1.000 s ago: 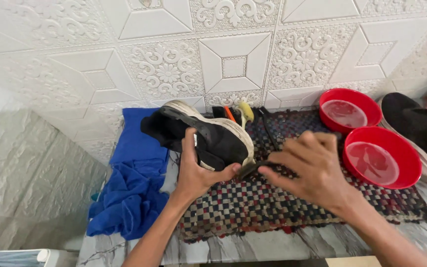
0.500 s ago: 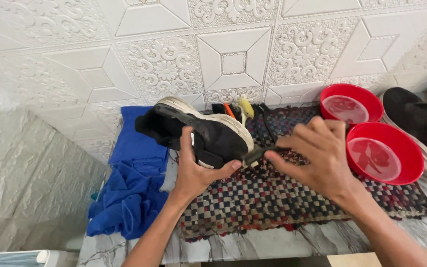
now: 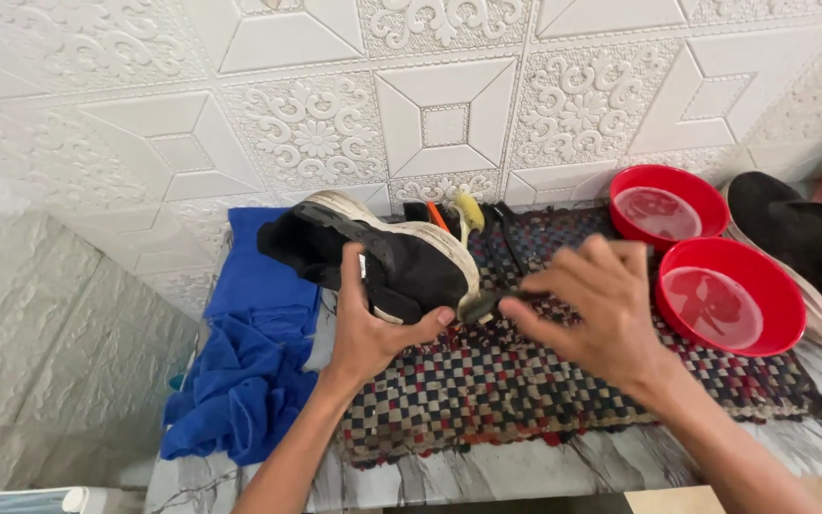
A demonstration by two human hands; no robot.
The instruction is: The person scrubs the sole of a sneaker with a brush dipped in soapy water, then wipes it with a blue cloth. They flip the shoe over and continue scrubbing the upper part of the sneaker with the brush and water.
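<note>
Leftmost, a blue cloth [image 3: 249, 371] is lying bunched on the counter [image 3: 525, 471], just beside the left forearm. Left hand [image 3: 373, 328] is gripping a black shoe [image 3: 382, 257] from below, thumb up across its side, fingers wrapped under the heel end; shoe is being held tilted, pale sole toward the wall, above the checked woven mat [image 3: 487, 390]. Right hand [image 3: 592, 314] is closing around a dark brush [image 3: 482, 305], its head touching the shoe's sole edge near the left fingertips. Behind the hands, a few small tools, one with a yellow handle [image 3: 468, 211], are lying on the mat. Right of the right hand, two red bowls [image 3: 730, 295] of water are sitting close together; a second black shoe [image 3: 801, 243] is resting beyond them.

Judgement: scrubbing is going best with the shoe braced firmly, short strokes along the sole rim, bristles kept clear of the left fingertips.
</note>
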